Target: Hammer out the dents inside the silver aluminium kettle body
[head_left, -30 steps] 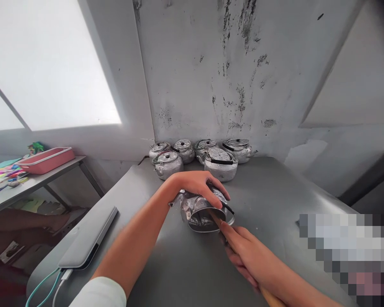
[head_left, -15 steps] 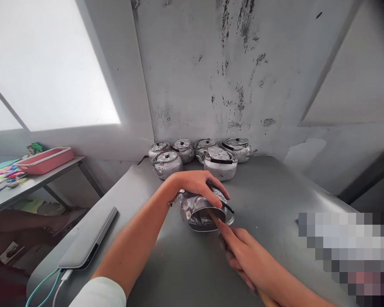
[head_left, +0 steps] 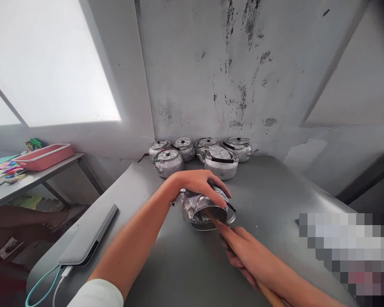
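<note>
A small silver kettle [head_left: 198,209] lies on its side on the grey metal table [head_left: 275,200], its open mouth turned toward me. My left hand [head_left: 201,184] is wrapped over the top of it, fingers curled round the body. My right hand [head_left: 243,251] is closed on a wooden stick [head_left: 269,294] whose far end reaches into the kettle's mouth. A black handle sticks out at the kettle's right side.
Several finished silver kettles [head_left: 220,161] with lids stand in a cluster at the table's far edge against a stained wall. A flat grey device [head_left: 86,238] with teal and white cables lies at the left. A pink tray [head_left: 45,156] sits on a side table; another person's arm shows below it.
The view has shifted slightly. My right hand has drawn back a little along the stick; my left hand keeps its hold on the kettle.
</note>
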`<move>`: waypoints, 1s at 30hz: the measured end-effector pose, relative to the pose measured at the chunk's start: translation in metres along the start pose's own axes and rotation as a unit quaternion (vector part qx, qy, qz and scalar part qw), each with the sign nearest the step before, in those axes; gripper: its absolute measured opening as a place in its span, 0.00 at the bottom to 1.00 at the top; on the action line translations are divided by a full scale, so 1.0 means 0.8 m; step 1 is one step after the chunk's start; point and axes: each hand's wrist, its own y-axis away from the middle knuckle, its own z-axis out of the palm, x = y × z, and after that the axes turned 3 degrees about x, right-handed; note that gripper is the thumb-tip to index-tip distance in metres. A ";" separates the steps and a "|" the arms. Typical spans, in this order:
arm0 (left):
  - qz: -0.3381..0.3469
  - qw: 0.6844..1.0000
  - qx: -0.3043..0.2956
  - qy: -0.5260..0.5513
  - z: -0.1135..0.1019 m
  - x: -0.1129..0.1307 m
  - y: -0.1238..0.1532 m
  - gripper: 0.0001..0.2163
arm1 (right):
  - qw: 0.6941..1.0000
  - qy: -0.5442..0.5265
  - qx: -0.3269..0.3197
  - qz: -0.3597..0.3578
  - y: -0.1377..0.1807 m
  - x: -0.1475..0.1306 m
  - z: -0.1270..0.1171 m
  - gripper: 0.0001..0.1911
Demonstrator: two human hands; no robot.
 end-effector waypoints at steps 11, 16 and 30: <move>0.000 1.000 -0.002 -0.011 0.001 -0.001 -0.002 0.22 | 0.999 -0.035 0.002 0.017 0.022 -0.020 -0.010 0.24; 0.006 0.999 0.019 -0.036 0.000 0.003 0.003 0.23 | 1.000 -0.010 0.008 0.012 0.022 -0.026 -0.008 0.26; -0.031 0.881 0.355 0.311 0.037 -0.090 0.114 0.28 | 1.000 0.007 0.027 0.005 0.008 0.001 -0.002 0.26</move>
